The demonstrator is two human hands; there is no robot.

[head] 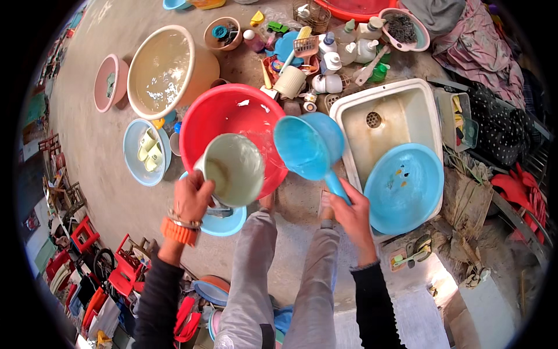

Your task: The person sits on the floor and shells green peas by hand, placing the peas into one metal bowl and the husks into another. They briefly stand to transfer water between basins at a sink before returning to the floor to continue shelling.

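My left hand grips a pale mug-like container by its handle; its wide mouth faces me and a brownish stain marks the inside. In my right hand is the handle of a blue plastic dipper, which looks tilted with some water in it. Both vessels are held above a large red basin. That basin has scraps of white stuff inside. Partly hidden under my left hand sits a light blue basin with something dark in it.
On the right, a blue basin rests in a white sink. A cream tub of water, a pink basin and a basin with pale slippers stand left. Pump bottles and a beige mug crowd the far side.
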